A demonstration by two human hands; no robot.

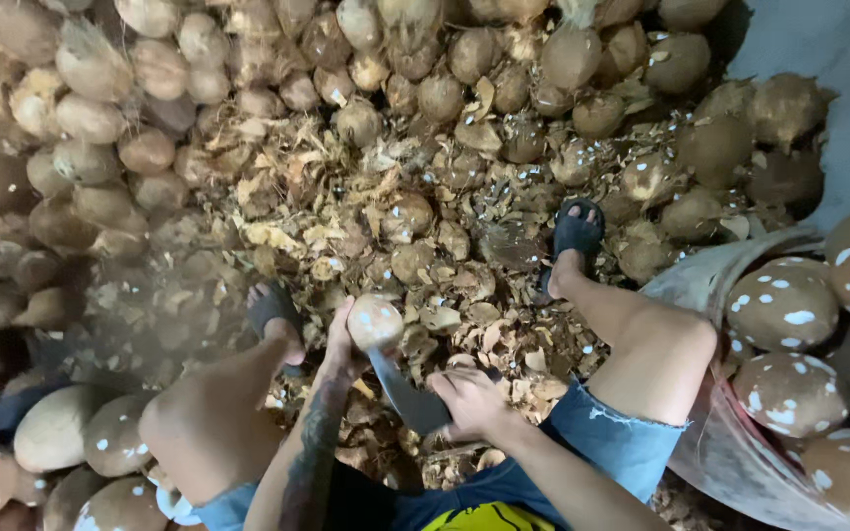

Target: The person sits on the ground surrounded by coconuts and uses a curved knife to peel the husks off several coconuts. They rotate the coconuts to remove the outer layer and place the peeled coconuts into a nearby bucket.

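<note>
Coconut (375, 322), partly peeled, sits gripped in the left hand (343, 344) above the shell scraps (346, 211) between sandalled feet; the right hand (468, 401) is closed on a curved knife (407, 396) just below it.

Husked coconuts (100, 118), husk scraps (327, 216), basket (710, 285) w/ peeled ones

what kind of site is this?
Probably a coconut shelling workspace, floor level. A big heap of brown coconuts, shell chips littering the ground, and a sack of pared coconuts at the side. The left hand holds a coconut; the right hand holds a blade.
</note>
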